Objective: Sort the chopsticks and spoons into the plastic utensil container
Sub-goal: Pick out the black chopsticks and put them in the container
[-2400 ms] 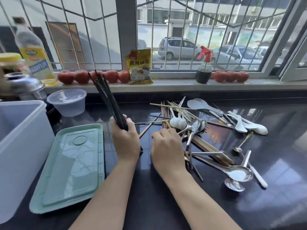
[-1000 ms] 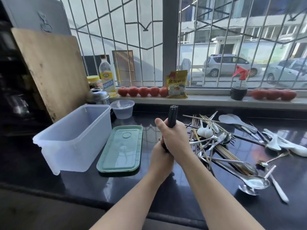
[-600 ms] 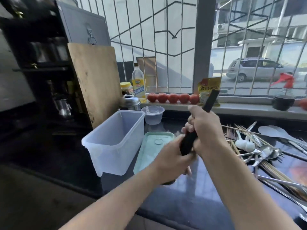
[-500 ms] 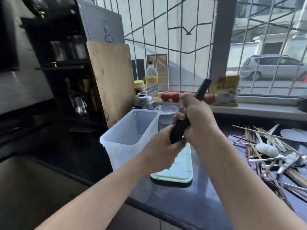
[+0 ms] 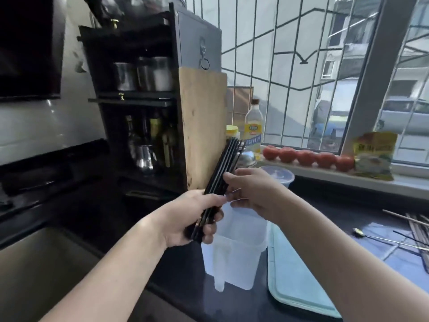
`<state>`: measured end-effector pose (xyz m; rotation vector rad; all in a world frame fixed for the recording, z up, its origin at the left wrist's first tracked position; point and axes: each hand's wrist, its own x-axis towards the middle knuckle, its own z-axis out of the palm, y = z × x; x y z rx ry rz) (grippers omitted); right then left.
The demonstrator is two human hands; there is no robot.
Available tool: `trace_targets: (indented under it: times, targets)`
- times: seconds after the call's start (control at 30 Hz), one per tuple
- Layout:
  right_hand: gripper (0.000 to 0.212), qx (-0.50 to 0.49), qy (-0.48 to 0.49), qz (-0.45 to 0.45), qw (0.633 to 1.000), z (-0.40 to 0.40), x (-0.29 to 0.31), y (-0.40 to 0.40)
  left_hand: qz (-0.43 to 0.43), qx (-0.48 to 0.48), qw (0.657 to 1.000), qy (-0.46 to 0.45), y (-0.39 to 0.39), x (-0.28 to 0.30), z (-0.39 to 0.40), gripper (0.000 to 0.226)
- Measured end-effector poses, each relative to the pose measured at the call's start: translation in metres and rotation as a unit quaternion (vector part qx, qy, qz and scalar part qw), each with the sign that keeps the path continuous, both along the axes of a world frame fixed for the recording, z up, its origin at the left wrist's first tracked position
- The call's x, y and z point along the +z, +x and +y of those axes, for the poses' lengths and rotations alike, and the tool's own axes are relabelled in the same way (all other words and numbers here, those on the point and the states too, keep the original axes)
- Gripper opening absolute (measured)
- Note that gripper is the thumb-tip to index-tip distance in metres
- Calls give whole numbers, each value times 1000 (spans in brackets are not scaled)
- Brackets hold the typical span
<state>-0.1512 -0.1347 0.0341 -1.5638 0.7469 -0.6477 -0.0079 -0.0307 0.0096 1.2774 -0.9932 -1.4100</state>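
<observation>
The left hand point(image 5: 192, 219) is gripping a bundle of black chopsticks point(image 5: 228, 166), fingers wrapped closed around its lower end. The bundle's long axis is running steeply up and away from that hand, tilting to the right, with the upper tips fanning slightly in front of the wooden cutting board point(image 5: 202, 126). The right hand point(image 5: 253, 191) is sitting just to the right of the left hand, loosely curled, its fingertips point(image 5: 228, 176) touching the side of the bundle near its middle; whether it is truly pinching the sticks is hard to tell.

Directly below both hands, the clear plastic utensil container point(image 5: 234, 254) is standing upright on the dark surface point(image 5: 348, 210), its open top largely hidden behind the hands; what is inside cannot be seen. Beside the container, under the right forearm, a pale green lid point(image 5: 292, 282) is lying flat. Beyond the right hand, a small clear tub point(image 5: 282, 176) with a lid on is standing near the windowsill. Far to the right of the right hand, more chopsticks and spoons point(image 5: 415, 233) are lying on the surface at the frame edge.
</observation>
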Motion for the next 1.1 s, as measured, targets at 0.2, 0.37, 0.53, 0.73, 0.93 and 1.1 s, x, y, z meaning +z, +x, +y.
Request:
trace_targets:
  times: [0.2,0.37,0.53,0.73,0.93,1.1]
  targets:
    - [26,-160,-21,-24,987,-27,0,22,-37,81,996,-19,12,-8,-10,13]
    - [15,-197,-214,289,912,-62,-17,20,-297,187,936,-20,21,-9,-11,9]
    - [23,-84,-309,479,817,-45,-49,22,-359,148,921,27,14,-5,-21,23]
    - [19,-8,-334,526,782,-11,-47,-8,-373,5,925,79,0,-9,20,19]
    - [25,42,-347,552,757,16,-55,-19,-403,56,911,71,-18,-5,48,16]
    - [26,26,-253,501,827,2,-45,-17,-78,181,980,-15,-36,13,-3,17]
